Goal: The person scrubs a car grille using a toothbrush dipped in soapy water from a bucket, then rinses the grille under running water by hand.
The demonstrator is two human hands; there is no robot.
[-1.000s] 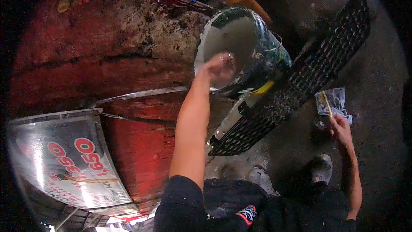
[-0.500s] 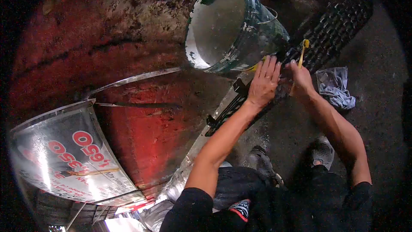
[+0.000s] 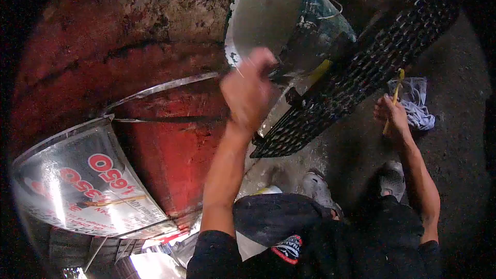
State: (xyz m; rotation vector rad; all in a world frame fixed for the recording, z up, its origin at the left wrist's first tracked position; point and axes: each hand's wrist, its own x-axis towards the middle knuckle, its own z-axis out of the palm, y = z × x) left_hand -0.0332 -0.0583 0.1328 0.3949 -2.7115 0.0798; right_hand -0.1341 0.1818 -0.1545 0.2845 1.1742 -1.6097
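My right hand (image 3: 394, 115) is closed around the handle of a yellow toothbrush (image 3: 397, 89), whose bristle head points up. Smeared by motion, my left hand (image 3: 249, 93) is at the lower rim of a dark green bucket (image 3: 325, 33) holding cloudy grey liquid; its fingers do not show clearly, nor whether they touch the bucket. Between my hands lies a long black mesh grille (image 3: 356, 75), wet and slanting up to the right. A crumpled grey-white cloth (image 3: 417, 114) rests on the floor just beyond my right hand.
A worn red surface (image 3: 170, 150) fills the left side. Below it is a printed sign panel (image 3: 88, 186) with red numbers. My shoes (image 3: 316, 188) stand on the dark concrete floor (image 3: 356, 150). A yellow piece (image 3: 320, 71) shows between bucket and grille.
My left hand has moved left from the grille to the bucket's rim. My right hand has moved right and down, off the grille, with the toothbrush. More of the grille shows now.
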